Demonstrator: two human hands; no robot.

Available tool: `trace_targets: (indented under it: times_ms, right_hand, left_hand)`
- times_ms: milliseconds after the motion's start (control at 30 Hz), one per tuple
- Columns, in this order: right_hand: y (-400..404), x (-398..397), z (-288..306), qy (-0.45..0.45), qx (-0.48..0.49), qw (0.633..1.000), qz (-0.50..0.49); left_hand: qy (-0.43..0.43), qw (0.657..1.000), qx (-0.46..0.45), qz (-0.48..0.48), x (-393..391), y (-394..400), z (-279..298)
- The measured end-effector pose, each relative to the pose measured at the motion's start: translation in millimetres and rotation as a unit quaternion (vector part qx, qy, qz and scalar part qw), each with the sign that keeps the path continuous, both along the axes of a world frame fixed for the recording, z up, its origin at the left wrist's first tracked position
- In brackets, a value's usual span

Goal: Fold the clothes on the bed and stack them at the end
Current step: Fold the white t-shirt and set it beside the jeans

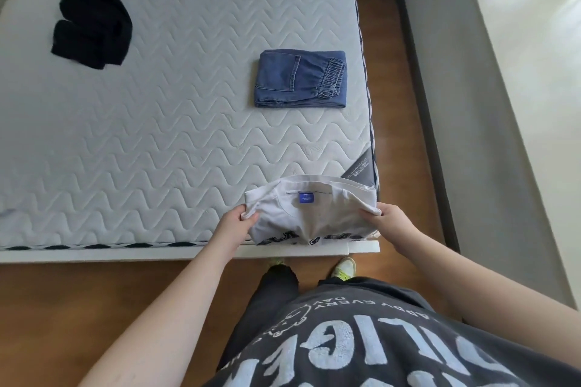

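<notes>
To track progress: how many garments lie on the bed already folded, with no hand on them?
1: the folded jeans near the mattress's right edge. The black garment lies crumpled far left; the white shirt is in both hands.

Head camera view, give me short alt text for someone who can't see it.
Two bare hands, left hand and right hand, grip the sides of a folded white T-shirt at the near right corner of a quilted mattress. Folded blue jeans lie farther up near the right edge, and a crumpled black garment sits at far left.
</notes>
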State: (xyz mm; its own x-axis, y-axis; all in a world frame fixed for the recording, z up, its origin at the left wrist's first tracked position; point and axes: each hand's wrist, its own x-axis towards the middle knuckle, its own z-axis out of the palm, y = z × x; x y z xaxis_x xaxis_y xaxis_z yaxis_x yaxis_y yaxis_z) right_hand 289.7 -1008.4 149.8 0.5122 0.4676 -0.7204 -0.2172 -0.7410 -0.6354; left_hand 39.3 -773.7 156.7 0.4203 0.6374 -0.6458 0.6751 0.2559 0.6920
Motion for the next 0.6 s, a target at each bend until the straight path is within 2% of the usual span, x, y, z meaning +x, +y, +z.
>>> trace_targets:
  times_ms: [333,600]
  right_hand:
    - [22.4,-0.9,-11.4,-0.026,-0.023,0.997,-0.070]
    - [49.8,35.8,-39.4,-0.035,-0.058,0.997,-0.037]
  left_hand:
    - [0.010,0.993,-0.004,-0.114,22.1,80.6,-35.0]
    - [0.040,0.988,0.008,-0.148,56.4,122.4,-53.0]
